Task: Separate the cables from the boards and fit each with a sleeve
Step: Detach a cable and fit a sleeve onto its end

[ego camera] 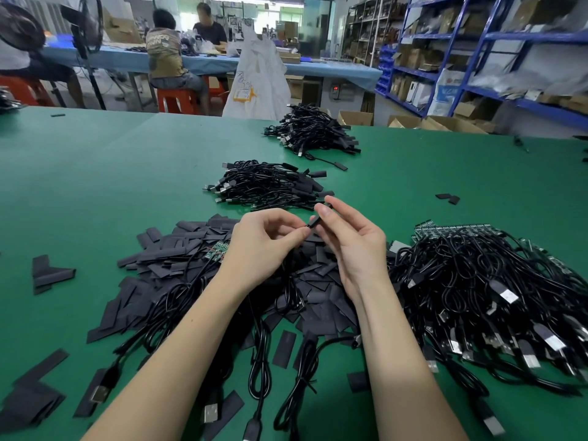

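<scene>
a: head view had your left hand (264, 240) and right hand (346, 237) raised over the loose sleeve pile (203, 249). left fingers were curled, pinching a cable end; right thumb and fingers pinched a sleeve (319, 218) at it.

b: what could have gone wrong from there?

a: my guess: the sleeve could have snagged or slipped off, since you held it only at the fingertips. the trailing cable (291, 291) dropped into the pile below, so a tug might have dragged others along. couldn't tell how far the sleeve was on.

b: how did the thing look?

a: sleeve was short, black and flat, angled up to the right between both hands. cable was thin, black and limp. unfinished cables on boards (483, 275) lay heaped to your right; two sleeved piles (267, 186) sat beyond on the green table (95, 173).
</scene>
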{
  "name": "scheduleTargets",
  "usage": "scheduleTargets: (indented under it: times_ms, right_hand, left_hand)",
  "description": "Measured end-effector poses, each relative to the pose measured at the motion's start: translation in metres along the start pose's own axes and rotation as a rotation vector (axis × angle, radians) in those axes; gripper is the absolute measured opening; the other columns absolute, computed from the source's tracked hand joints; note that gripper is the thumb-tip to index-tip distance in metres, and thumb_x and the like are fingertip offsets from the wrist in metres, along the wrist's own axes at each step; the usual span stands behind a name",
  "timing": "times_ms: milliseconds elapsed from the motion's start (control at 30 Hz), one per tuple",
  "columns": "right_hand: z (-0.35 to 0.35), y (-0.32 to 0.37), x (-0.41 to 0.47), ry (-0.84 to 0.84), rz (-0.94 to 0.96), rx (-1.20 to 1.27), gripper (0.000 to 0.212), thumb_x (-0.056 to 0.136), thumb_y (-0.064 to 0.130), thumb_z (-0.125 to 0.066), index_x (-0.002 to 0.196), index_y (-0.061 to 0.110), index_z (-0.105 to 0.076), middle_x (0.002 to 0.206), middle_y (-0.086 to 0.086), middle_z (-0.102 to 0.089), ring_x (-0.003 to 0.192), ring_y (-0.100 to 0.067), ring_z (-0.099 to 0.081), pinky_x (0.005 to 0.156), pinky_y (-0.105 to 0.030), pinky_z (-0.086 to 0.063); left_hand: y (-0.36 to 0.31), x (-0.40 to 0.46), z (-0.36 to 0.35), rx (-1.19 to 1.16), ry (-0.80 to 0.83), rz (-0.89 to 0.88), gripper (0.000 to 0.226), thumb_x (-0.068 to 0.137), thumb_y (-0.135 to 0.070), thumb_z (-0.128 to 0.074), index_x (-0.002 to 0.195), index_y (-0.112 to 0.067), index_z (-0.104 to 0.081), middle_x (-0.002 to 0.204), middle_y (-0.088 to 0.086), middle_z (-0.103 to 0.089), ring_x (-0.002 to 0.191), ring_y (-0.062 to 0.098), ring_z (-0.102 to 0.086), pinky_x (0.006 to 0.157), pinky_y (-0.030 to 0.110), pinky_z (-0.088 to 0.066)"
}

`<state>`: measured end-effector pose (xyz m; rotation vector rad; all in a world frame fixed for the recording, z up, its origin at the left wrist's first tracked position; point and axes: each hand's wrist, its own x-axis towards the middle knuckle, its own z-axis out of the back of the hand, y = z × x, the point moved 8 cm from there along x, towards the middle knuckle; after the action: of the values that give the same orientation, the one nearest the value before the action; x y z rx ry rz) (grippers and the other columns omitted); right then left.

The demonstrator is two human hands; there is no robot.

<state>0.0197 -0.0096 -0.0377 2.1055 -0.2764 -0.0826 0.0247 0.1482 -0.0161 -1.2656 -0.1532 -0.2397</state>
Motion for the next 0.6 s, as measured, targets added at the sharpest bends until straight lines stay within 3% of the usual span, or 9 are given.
scheduleTargets:
  times_ms: [133,300,400,467,600]
  right_hand:
    - [-0.001,0.001,-0.001,0.012,0.009,-0.016,0.019,0.086,0.004,-0.076,0.100,0.017,-0.075,0.093,-0.008,-0.079,0.087,-0.014,-0.074,0.075,-0.022,-0.058]
    - [-0.002,-0.003,0.000,0.019,-0.029,0.047,0.023,0.087,0.006,-0.075,0.109,0.013,-0.069,0.095,-0.008,-0.078,0.088,-0.014,-0.074,0.077,-0.025,-0.059]
    - [-0.004,-0.009,-0.001,0.057,-0.109,0.054,0.027,0.079,0.011,-0.079,0.105,0.010,-0.073,0.102,-0.010,-0.077,0.093,-0.014,-0.075,0.079,-0.023,-0.059]
    - [-0.004,-0.012,-0.002,0.076,-0.140,0.035,0.023,0.073,0.014,-0.080,0.096,0.010,-0.078,0.102,-0.011,-0.078,0.095,-0.015,-0.075,0.079,-0.021,-0.058]
    - [-0.003,-0.012,-0.003,0.055,-0.150,0.056,0.009,0.087,0.005,-0.074,0.096,0.005,-0.076,0.096,-0.011,-0.078,0.092,-0.013,-0.075,0.077,-0.020,-0.058]
  left_hand:
    - [0.001,0.000,0.000,-0.017,-0.002,-0.001,0.005,0.085,-0.022,-0.081,0.083,-0.021,-0.076,0.074,-0.002,-0.075,0.060,0.003,-0.061,0.060,0.014,-0.046]
    - [-0.001,0.002,0.000,-0.012,-0.010,-0.036,0.006,0.084,-0.020,-0.082,0.082,-0.022,-0.076,0.077,0.001,-0.076,0.067,0.009,-0.064,0.069,0.021,-0.052]
    - [-0.003,0.002,0.002,0.016,-0.043,-0.063,0.009,0.083,-0.020,-0.082,0.080,-0.024,-0.076,0.074,-0.002,-0.075,0.064,0.005,-0.063,0.066,0.015,-0.049]
    - [-0.004,0.002,0.003,0.027,-0.054,-0.070,0.007,0.083,-0.019,-0.082,0.081,-0.023,-0.076,0.074,-0.004,-0.075,0.066,0.005,-0.065,0.066,0.014,-0.050]
    - [-0.008,0.000,0.002,0.020,-0.064,-0.092,0.006,0.083,-0.016,-0.082,0.081,-0.018,-0.077,0.070,-0.009,-0.073,0.061,-0.001,-0.063,0.063,0.010,-0.046]
